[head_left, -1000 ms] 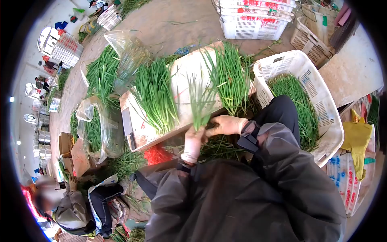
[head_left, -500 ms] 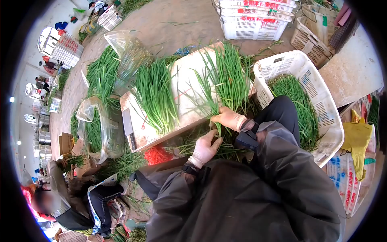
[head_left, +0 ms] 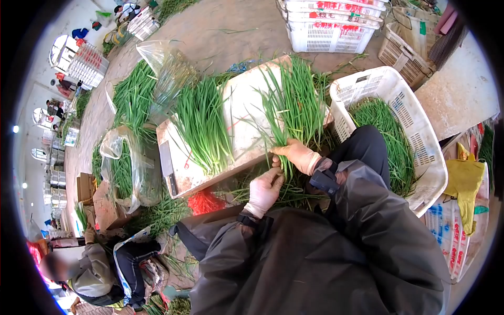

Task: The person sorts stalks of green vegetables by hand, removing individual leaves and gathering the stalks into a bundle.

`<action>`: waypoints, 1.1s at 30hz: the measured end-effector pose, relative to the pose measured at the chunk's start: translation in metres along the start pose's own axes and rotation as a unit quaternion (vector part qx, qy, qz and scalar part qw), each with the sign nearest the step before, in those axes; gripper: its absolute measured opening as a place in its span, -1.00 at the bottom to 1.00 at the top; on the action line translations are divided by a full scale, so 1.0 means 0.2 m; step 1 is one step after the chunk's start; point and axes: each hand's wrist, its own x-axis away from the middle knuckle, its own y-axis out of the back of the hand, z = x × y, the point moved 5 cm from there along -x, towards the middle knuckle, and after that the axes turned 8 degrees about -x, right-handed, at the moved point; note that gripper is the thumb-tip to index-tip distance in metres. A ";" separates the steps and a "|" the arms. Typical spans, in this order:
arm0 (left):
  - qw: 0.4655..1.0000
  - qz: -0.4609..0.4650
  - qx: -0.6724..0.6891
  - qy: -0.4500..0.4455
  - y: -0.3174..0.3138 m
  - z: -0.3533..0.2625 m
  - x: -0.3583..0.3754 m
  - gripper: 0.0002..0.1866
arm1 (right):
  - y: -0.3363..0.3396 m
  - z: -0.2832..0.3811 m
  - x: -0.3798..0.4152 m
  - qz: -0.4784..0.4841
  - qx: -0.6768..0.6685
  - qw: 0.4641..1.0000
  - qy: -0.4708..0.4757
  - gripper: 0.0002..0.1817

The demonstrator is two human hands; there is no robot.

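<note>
Gloved in thin pale rubber, my left hand has its thumb and fingers closed at the lower ends of some green stalks, just below the board's near edge. My right hand, also gloved, is wrapped round the base of a loose bunch of green stalks that fans out over the right part of the white board. A neater bunch of green stalks lies on the board's left half. Beside it, at the left edge, is a knife with a dark handle.
Right of the board stands a white crate of greens. Stacked white crates stand beyond. Plastic bags with greens lie left, red strings below the board. A co-worker sits at lower left.
My left hand has shifted slightly up, and the stalks at my right hand have swung a little. The co-worker at lower left has changed posture and now has an arm near some greens.
</note>
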 end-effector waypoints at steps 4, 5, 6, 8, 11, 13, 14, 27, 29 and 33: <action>0.980 0.017 0.161 0.113 -0.05 0.08 0.01 -0.68 | 0.01 -0.01 0.00 -0.017 0.001 1.000 0.000 -0.78; 0.959 0.002 0.254 0.124 -0.09 0.13 0.01 -0.66 | 0.02 -0.02 -0.01 -0.015 0.007 1.000 0.013 -0.76; 0.929 -0.013 0.345 0.134 -0.10 0.13 0.00 -0.64 | 0.03 -0.04 -0.02 -0.014 0.013 0.999 0.027 -0.74; 0.913 0.003 0.370 0.172 -0.09 0.15 0.00 -0.68 | 0.05 -0.09 -0.03 -0.023 0.011 0.999 0.034 -0.69; 0.879 -0.001 0.412 0.242 -0.09 0.16 0.02 -0.76 | 0.04 -0.12 -0.03 -0.039 0.004 0.999 0.014 -0.65; 0.883 0.015 0.386 0.265 -0.07 0.14 0.02 -0.81 | 0.01 -0.12 0.00 -0.033 0.020 0.999 0.000 -0.63; 0.890 0.025 0.367 0.270 -0.07 0.13 0.02 -0.81 | 0.01 -0.14 0.00 -0.028 0.016 0.999 -0.005 -0.63; 0.822 0.093 0.479 0.295 -0.02 0.08 0.02 -0.82 | -0.01 -0.20 -0.01 0.009 -0.165 0.977 -0.132 -0.71; 0.817 0.111 0.494 0.275 -0.02 0.08 0.03 -0.81 | -0.03 -0.19 0.01 0.040 -0.190 0.968 -0.160 -0.75; 0.825 0.138 0.477 0.269 -0.05 0.10 0.05 -0.79 | -0.02 -0.11 0.00 -0.009 -0.208 0.972 -0.108 -0.69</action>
